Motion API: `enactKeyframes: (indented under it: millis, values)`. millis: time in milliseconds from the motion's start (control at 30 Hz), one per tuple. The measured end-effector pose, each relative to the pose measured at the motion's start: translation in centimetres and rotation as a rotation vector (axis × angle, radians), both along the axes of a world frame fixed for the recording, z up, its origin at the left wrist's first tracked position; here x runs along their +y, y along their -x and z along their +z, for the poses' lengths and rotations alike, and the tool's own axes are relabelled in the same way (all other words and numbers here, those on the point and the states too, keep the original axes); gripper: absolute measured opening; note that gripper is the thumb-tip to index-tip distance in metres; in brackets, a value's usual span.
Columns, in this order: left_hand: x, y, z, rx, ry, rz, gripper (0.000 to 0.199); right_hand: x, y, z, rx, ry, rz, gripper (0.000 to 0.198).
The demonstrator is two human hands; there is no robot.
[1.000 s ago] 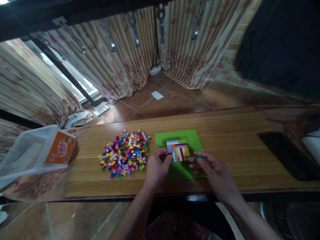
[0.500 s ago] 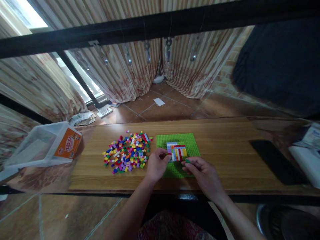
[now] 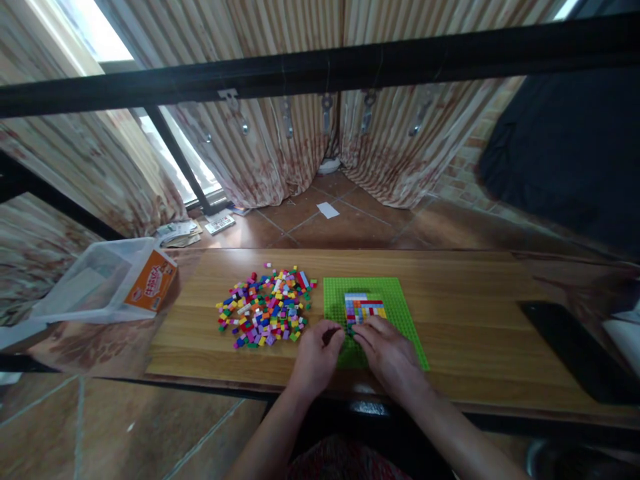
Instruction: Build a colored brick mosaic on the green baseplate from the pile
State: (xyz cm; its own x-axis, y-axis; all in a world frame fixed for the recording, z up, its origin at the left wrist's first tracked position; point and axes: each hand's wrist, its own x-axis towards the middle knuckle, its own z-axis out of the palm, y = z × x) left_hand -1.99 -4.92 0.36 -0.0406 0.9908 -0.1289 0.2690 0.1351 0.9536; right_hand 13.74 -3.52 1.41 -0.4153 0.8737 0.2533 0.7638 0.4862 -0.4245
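A green studded baseplate (image 3: pixel 411 328) lies on the wooden board, with a patch of coloured bricks (image 3: pixel 356 300) in white, light blue, red, orange and yellow built on it. My right hand (image 3: pixel 393 353) reaches over the lower part of this patch and hides some of it. Between its thumb and fingertips is a small dark green brick (image 3: pixel 351 330), low at the patch's left corner. My left hand (image 3: pixel 319 353) is at the baseplate's left edge, fingers curled into a pinch close to the green brick. Whether anything is inside that pinch is hidden.
A heap of loose coloured bricks (image 3: pixel 265 310) spreads over the wooden board (image 3: pixel 187 333) on the left. Beyond it stands a clear plastic box (image 3: pixel 107 283) with an orange label. A black flat object (image 3: pixel 570 343) lies at the right. A dark metal bar (image 3: pixel 300 70) crosses behind.
My right hand has brought the green brick leftward, from the patch's right side to its lower left corner. My left hand has drawn slightly down from the patch. The view has shifted a little.
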Motion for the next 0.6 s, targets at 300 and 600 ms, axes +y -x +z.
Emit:
enactKeyframes:
  millis: [300,600]
  values:
    - [0.4,-0.6,1.5,0.229,0.010,-0.052,0.020,1.2,0.0,0.6,-0.020,0.058,0.039,0.009]
    - [0.8,-1.2,0.8,0.346,0.011,-0.037,0.024,1.0,-0.9,0.0,0.144,0.008,-0.077,0.005]
